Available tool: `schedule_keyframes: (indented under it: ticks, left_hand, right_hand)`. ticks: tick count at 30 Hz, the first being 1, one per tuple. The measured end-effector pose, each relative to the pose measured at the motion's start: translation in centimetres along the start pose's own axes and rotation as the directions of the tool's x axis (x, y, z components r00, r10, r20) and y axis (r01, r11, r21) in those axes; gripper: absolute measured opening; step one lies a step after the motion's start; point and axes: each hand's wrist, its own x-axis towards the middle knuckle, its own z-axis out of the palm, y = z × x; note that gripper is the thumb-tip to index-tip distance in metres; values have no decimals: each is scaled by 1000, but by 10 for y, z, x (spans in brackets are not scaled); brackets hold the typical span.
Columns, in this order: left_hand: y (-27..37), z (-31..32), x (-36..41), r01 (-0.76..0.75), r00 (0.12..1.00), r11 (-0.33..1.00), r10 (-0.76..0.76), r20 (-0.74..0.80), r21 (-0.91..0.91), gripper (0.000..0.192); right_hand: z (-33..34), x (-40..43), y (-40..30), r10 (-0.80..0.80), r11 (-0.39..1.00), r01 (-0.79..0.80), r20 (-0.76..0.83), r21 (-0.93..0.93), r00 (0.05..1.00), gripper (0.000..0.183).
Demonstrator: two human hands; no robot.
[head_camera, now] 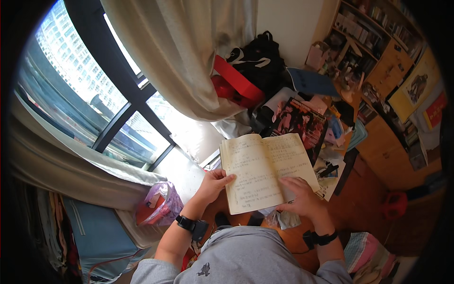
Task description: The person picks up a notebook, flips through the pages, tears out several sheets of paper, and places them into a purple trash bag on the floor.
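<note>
An open notebook [255, 167] with yellowed pages and handwriting lies across both my hands, in front of my grey shirt. My left hand [214, 184] grips its left edge, thumb on top of the left page and the other fingers curled at the edge. On the lower part of the right page rests my right hand [299, 197], with its thumb at the bottom edge and its fingers spread over the paper. Just beyond the notebook, a dark magazine [301, 120] with a red picture lies on the cluttered desk. Each wrist wears a black strap with a small device.
Books and papers crowd the desk to the right, with a blue folder [312, 82] and a black bag [262, 60] behind. A red box [241, 81] stands by the curtain [177, 53]. On the left are a window and a purple plastic bag [161, 204]; a red stool [393, 206] is at right.
</note>
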Motion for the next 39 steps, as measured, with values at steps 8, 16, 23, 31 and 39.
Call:
schedule_keyframes:
  ticks: [8, 16, 23, 31, 39]
  left_hand:
    - [-1, -7, 1, -12, 1000, 996, 12, 12, 83, 21]
    - [2, -6, -3, -26, 999, 1000, 26, 43, 5, 18]
    - [1, 1, 3, -5, 1000, 999, 5, 3, 33, 19]
    - [14, 47, 27, -33, 999, 988, 26, -46, -154, 21]
    - [6, 74, 36, -3, 990, 998, -5, 141, 63, 19]
  right_hand:
    - [18, -23, 20, 355, 902, -286, -182, 323, 917, 57]
    - [23, -42, 74, 340, 940, -303, -504, 156, 794, 40]
    - [33, -51, 85, 545, 783, -281, -395, 555, 739, 42]
    - [28, -44, 64, 574, 796, -357, -420, 489, 703, 39]
    - [33, -43, 57, 602, 782, -367, -459, 504, 654, 42]
